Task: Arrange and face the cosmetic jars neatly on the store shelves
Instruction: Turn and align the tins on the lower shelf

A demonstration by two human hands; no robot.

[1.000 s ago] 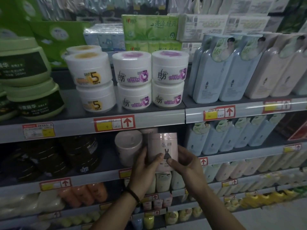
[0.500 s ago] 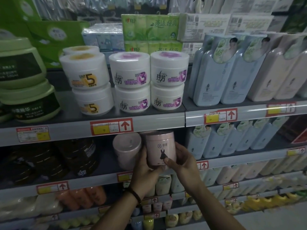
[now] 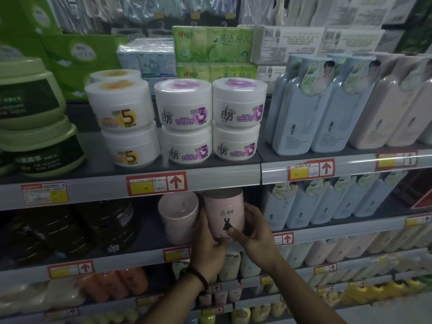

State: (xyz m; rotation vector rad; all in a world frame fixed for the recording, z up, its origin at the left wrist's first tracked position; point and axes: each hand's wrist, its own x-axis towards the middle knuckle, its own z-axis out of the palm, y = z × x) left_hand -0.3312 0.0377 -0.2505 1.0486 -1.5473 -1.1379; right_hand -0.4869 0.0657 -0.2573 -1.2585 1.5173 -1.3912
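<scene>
A tall pink jar (image 3: 224, 212) with a dark rabbit mark stands on the second shelf, its label facing me. My left hand (image 3: 208, 244) wraps its left side and base. My right hand (image 3: 253, 237) grips its right side, thumb on the label. A second pink jar (image 3: 178, 216) stands just to its left, label not visible. On the shelf above, white jars marked "5" (image 3: 121, 106) and "3" (image 3: 184, 104) are stacked two high, labels forward.
Green jars (image 3: 30, 99) stand at upper left and dark jars (image 3: 109, 225) on the second shelf left. Blue and cream bottles (image 3: 327, 108) fill the right side. The grey shelf edge (image 3: 210, 181) with price tags runs just above the pink jar.
Both hands have lifted the pink jar up and back into the second shelf, next to the other pink jar. The rabbit mark has turned to face front.
</scene>
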